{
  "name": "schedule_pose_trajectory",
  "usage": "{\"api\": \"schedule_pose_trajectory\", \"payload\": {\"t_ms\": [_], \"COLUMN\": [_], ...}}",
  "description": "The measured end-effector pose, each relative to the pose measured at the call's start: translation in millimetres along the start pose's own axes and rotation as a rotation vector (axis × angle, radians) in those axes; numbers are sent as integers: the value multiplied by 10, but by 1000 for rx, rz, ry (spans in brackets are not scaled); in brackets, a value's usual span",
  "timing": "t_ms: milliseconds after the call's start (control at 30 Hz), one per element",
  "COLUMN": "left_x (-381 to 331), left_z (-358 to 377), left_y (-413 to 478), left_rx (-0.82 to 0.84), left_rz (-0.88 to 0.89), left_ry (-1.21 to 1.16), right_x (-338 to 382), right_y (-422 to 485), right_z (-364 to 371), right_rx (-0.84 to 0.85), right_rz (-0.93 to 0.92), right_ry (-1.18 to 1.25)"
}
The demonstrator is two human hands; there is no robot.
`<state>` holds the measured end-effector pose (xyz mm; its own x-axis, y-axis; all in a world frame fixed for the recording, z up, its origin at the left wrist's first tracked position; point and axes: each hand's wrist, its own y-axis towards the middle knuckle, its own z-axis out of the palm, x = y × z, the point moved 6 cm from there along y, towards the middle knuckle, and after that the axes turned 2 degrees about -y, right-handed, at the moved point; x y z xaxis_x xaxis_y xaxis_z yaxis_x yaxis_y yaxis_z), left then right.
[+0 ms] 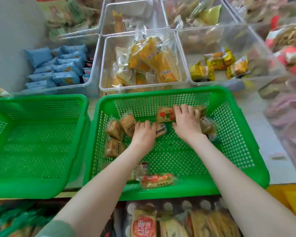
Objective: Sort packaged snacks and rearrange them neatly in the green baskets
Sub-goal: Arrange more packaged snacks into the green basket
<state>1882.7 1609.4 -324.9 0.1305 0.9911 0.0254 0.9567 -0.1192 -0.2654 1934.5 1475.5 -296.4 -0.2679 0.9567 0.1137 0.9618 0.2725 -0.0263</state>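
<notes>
Apparently gathering like with like, the right hand (186, 122) grips a red-printed packet (165, 115) with curled fingers (184, 108) at the back of the green basket (237, 168), while the left hand (143, 135) curls down beside the tan packets (120, 129), grasp unclear.

We see through one wide-angle camera worn on the head, facing forward and steeply down, close above the right-hand green basket (161, 94).
</notes>
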Motion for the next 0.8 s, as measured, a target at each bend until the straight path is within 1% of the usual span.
{"api": "schedule_pose_trajectory", "payload": {"t_ms": [67,200,300,367,467,533,633,800], "left_x": [-19,-5,59,112,189,261,377,472], "left_z": [-7,-74,-209,-324,-444,-514,-594,-649], "left_y": [-96,-354,-549,-733,-1084,-1354,-1753,-2351], "left_rx": [22,-2,-63,-111,-164,-190,-214,-261], "left_rz": [3,6,-48,-81,-96,-126,-171,-144], "left_ry": [-92,-174,-205,-232,-292,-361,-452,-488], "right_x": [22,64,107,159,303,426,598,780], "right_y": [-11,-99,-253,-391,-639,-831,-1165,-1845], "right_z": [-32,-12,-94,-204,-454,-608,-800,-1015], "right_rx": [-43,-34,-114,-198,-302,-323,-295,-285], "right_rz": [-20,-103,-177,-217,-271,-296,-258,-34], "right_ry": [8,18,-14,-8,56,117,196,391]}}
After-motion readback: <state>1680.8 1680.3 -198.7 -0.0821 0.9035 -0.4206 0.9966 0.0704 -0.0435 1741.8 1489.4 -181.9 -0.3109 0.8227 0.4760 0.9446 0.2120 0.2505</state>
